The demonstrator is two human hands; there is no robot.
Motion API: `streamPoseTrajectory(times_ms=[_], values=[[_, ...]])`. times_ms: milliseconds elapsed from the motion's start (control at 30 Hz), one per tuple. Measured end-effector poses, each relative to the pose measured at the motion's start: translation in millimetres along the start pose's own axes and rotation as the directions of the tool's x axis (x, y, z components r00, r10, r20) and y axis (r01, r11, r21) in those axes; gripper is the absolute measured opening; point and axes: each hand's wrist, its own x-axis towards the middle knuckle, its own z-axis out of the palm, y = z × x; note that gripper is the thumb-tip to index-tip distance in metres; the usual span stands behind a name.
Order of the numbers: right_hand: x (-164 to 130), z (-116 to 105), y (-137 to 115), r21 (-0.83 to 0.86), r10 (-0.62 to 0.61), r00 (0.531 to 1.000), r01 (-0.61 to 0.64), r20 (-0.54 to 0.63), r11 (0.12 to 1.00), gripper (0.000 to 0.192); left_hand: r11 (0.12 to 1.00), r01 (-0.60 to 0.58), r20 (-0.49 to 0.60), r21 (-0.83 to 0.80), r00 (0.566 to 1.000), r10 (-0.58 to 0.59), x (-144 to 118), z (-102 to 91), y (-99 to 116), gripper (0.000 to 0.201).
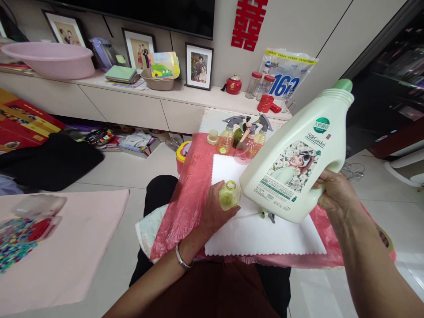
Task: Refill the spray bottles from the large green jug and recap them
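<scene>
Big pale-green detergent bottle [294, 154] with a green cap and a flowery label, tilted with the cap up to the right, held above the white cloth [265, 234]. Right hand [333, 192] wraps around its base. Left hand [215, 210] clutches a small open yellowish spray bottle [228, 195] upright on the cloth, just beside the big bottle.

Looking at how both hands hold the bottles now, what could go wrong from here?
1. The right hand grips the large detergent bottle only near its base, tilted with its green cap up; it may slip.
2. The small yellow-green bottle in the left hand seems open, so it may spill on the white cloth.
3. The spray bottles stand close behind and might be knocked over.
</scene>
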Motion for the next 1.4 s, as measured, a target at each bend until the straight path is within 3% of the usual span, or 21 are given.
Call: streamPoseTrajectory(times_ms=[267, 933, 1133, 1400], values=[[-1, 6, -3, 0.006, 0.096, 0.995, -0.096, -0.027, 0.995, 0.058, 1.0, 0.004, 0.022, 0.008, 1.0, -0.004, 0, -1.4, 0, 0.089], [1, 1, 0, 0.003, 0.111, 0.993, -0.111, -0.037, 0.994, 0.059, 0.991, 0.1, 0.028, -0.088, 0.995, -0.098, 2, -5.0, 6, 0.089], [1, -1, -1, -0.009, 0.108, 0.993, -0.109, -0.04, 0.994, 0.061, 0.973, 0.184, 0.039, -0.14, 0.983, -0.18, 6, -8.2, 16, 0.087], [1, -1, -3, -0.021, 0.064, 0.997, -0.065, -0.049, 0.998, 0.061, 0.93, 0.324, 0.159, -0.173, 0.941, -0.299, 31, -19.4, 42, 0.091]])
